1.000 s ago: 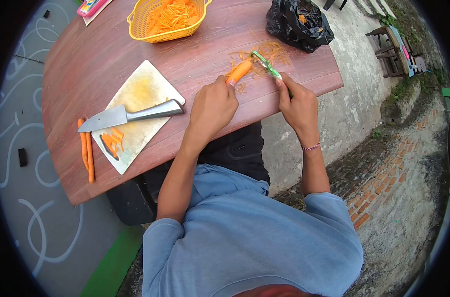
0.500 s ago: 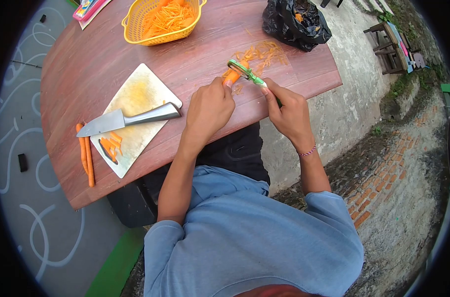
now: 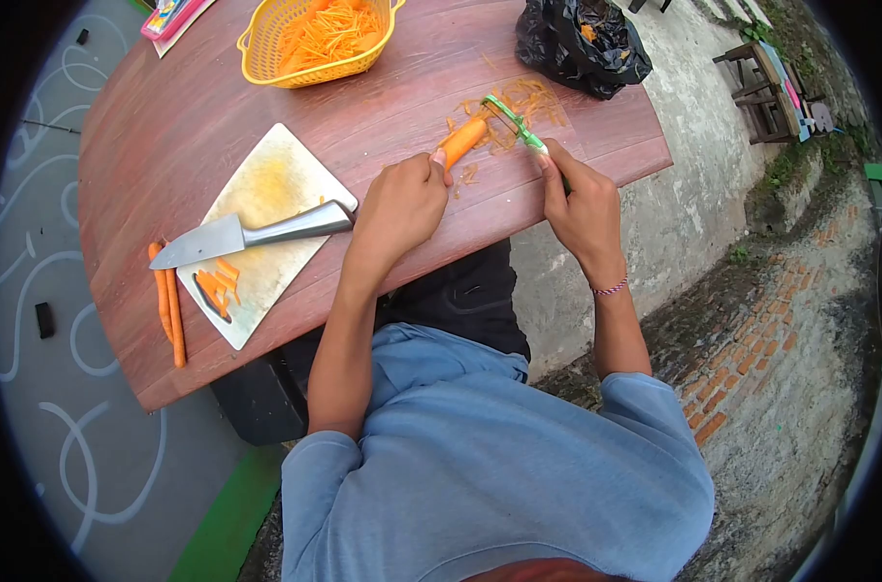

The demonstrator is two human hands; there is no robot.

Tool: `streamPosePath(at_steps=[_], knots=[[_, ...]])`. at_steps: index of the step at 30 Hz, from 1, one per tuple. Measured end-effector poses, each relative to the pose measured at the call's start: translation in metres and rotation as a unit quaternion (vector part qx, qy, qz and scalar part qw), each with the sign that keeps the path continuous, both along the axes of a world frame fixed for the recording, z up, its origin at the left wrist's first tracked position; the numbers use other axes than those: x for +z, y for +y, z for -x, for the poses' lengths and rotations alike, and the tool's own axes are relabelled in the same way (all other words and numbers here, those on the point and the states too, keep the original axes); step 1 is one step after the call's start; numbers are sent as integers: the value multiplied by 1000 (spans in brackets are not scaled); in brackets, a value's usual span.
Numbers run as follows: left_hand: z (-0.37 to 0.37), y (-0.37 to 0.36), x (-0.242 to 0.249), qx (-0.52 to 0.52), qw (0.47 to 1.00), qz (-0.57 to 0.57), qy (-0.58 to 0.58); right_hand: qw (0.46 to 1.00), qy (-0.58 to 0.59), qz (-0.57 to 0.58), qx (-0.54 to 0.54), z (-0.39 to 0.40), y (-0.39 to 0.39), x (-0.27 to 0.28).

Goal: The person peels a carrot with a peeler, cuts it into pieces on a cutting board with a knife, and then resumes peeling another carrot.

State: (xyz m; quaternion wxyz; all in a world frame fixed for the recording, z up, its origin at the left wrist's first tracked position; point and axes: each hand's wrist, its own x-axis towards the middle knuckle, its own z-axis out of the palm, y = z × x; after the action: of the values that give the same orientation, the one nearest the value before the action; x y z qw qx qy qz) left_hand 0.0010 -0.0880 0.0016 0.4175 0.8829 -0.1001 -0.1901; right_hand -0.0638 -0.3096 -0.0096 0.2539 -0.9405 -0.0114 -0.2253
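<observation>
Head view.

Left hand: fingers wrapped round the near end of a stout, smooth orange carrot, thumb pressed to its side; the carrot projects beyond the fingertips, over the table.

Right hand: fingers closed round the pale grip of a green, broad-headed peeler, thumb laid along it. The peeler head lies ahead of the thumb, just beside the carrot's far tip; blade contact cannot be told.

Beyond both hands' fingers: thin, curled orange peelings, scattered; farther, a crumpled black plastic bag.

Left of the left fingers: a white rectangular cutting board, bearing a broad-bladed, steel-handled knife.

Handling, as judged: start each stroke ahead of the left fingers and run it outward to the tip; keep the blade flat, pressure light. Roll the carrot slightly between strokes. For the covered end, turn the carrot round rather than drawing the blade towards the thumb. Aim strokes so that peelings drop onto the existing scatter.
</observation>
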Motion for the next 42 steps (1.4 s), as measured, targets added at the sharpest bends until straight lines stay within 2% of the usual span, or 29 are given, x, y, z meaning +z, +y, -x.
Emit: streamPosePath(at_steps=[1,4,7,11,13,15,17,19,21,25,27,30,34,36,39,42], knots=[[-2,1,0,-4,1000,-5,2,999,-20,-30,12,0,2,1],[-3,1,-1,-11,1000,-11,-7,998,11,-17,58,9,15,4],[-5,1,-4,-20,1000,-14,-19,1000,28,-4,-4,-3,0,0],[-4,1,0,-15,1000,-12,0,999,7,-52,1,-1,5,5],[-1,-1,4,-17,998,-23,-54,997,23,-52,51,3,11,5],[3,-2,0,-14,996,-37,-76,997,27,-69,23,-2,7,8],[7,-4,-3,-10,994,-51,-98,992,103,-35,-61,-6,-3,13],[10,-8,-5,7,992,-63,-112,991,94,-59,-69,-3,1,16],[15,-11,0,0,989,-71,-127,995,31,-88,25,3,6,16],[19,-14,-2,-1,981,-96,-169,999,32,-39,21,0,2,6],[21,-15,-4,0,978,-95,-185,1000,14,-18,-17,-2,-2,6],[24,-17,-3,11,975,-89,-203,997,-4,-58,45,4,3,11],[25,-16,-3,25,973,-78,-216,999,13,-22,47,5,1,5],[24,-16,-3,19,970,-83,-230,1000,16,-9,7,0,-6,2],[23,-14,-5,13,966,-91,-240,997,-6,-45,57,4,1,4],[22,-12,-6,13,967,-90,-240,999,-3,-27,41,3,1,0]])
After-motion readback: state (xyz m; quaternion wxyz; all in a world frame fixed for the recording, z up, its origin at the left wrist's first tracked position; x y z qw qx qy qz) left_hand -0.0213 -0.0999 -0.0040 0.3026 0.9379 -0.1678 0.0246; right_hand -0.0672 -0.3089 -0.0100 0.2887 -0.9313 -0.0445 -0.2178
